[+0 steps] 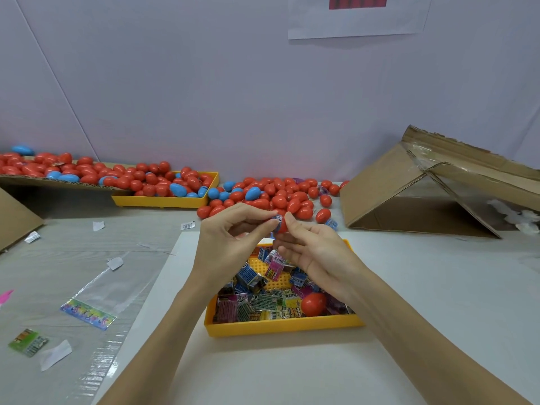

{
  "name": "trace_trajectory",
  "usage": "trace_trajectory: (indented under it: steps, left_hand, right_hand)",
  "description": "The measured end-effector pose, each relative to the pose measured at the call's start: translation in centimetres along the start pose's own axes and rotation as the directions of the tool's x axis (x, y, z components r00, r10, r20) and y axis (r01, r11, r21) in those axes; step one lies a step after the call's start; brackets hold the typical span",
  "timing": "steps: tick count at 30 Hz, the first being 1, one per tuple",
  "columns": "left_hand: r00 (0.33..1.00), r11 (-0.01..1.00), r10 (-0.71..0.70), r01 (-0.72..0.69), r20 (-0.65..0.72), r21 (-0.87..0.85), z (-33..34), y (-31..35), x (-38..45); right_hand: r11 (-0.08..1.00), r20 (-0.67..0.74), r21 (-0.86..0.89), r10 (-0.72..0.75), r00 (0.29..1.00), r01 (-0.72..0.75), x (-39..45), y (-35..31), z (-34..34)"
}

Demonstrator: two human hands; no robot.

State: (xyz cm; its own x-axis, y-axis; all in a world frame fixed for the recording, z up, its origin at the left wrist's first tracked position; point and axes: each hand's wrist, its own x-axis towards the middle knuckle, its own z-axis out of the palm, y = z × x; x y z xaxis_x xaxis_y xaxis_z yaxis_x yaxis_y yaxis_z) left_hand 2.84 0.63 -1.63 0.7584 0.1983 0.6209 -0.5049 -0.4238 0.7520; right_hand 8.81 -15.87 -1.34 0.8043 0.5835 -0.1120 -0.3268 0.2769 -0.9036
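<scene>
My left hand (233, 238) and my right hand (312, 252) meet above a yellow tray (280, 328). Between them is a red plastic egg half (283, 227), held by the fingers of my right hand. The thumb and forefinger of my left hand pinch a small blue packet (276, 221) at the egg's opening. The tray holds several small colourful packets (263, 302) and one red egg half (313, 304).
A heap of red and blue eggs (274, 197) lies behind my hands. More eggs fill a second yellow tray (163, 201) and a cardboard flap (58, 179) at the left. An open cardboard box (423, 194) lies on its side at the right. Clear plastic bags (96, 299) and paper scraps lie at the left.
</scene>
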Motion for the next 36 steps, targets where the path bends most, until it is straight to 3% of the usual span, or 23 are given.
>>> trace_trajectory:
  steps: [9,14,22,28,31,34,36]
  left_hand:
    - [0.995,0.994,-0.09,0.093,0.049,-0.052,-0.1,0.2,0.1]
    - [0.977,0.964,-0.209,0.214,0.045,-0.159,0.1,0.2,0.0]
    - [0.961,0.956,-0.246,0.262,0.13,-0.128,0.0,0.2,0.0]
    - [0.929,0.863,-0.342,0.37,0.141,-0.344,0.2,-0.3,0.1]
    - [0.91,0.82,-0.404,0.405,0.093,-0.404,0.7,-0.3,0.0]
    - [0.898,0.821,-0.435,0.424,0.061,-0.383,0.4,-0.4,0.0]
    - [0.954,0.939,-0.301,0.293,-0.015,-0.179,0.2,-0.5,-0.1]
  right_hand:
    - [0.99,-0.004,-0.116,-0.084,0.996,0.083,-0.2,-0.1,0.0]
    - [0.994,0.038,-0.101,-0.042,0.998,0.046,-0.1,-0.4,-0.5]
    - [0.987,0.072,-0.14,-0.075,0.995,0.084,0.1,-0.2,-0.7]
    - [0.991,0.091,-0.11,-0.071,0.993,0.081,0.0,-0.4,-1.0]
    - [0.909,0.019,-0.342,-0.248,0.968,0.24,0.2,0.0,-1.1]
    - [0.863,0.025,-0.425,-0.29,0.957,0.273,0.3,0.3,-1.0]
    - [0.85,0.02,-0.461,-0.277,0.961,0.255,0.3,0.4,-1.1]
